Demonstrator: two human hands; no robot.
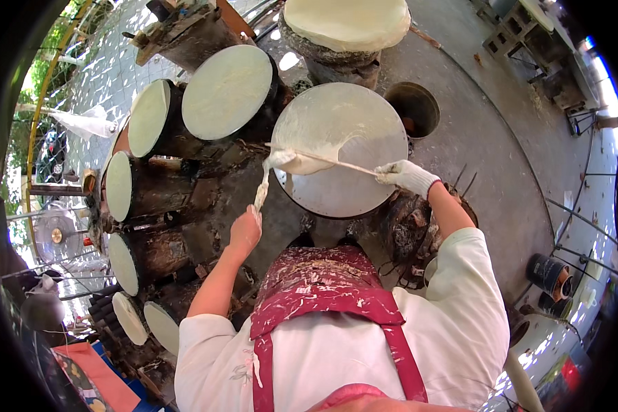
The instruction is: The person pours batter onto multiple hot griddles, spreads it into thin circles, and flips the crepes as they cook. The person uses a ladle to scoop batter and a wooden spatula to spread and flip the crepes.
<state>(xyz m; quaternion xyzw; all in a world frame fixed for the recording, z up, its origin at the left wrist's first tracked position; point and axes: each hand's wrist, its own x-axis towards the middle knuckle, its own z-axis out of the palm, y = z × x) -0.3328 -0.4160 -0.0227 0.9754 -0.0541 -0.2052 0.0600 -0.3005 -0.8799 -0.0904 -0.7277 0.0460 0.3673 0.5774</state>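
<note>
In front of me is a large round metal griddle plate (pixel 371 180) with a thin layer of pale batter (pixel 309 118) over its upper and left part. My bare left hand (pixel 246 232) grips the batter-coated handle of a ladle (pixel 283 158), whose bowl is at the griddle's left side, coated in white batter. My right hand (pixel 407 176), in a white knit glove, holds one end of a thin wooden stick (pixel 340 163). The stick spans the griddle, and its far end reaches the ladle. Whether the stick touches the plate I cannot tell.
Several round griddles with pale sheets, among them a large one (pixel 227 92), curve along the left. A stack of round pale sheets (pixel 347 20) sits on a stand beyond. An open round container (pixel 413 109) stands at the upper right; a charred, rough object (pixel 409 221) lies near my right forearm.
</note>
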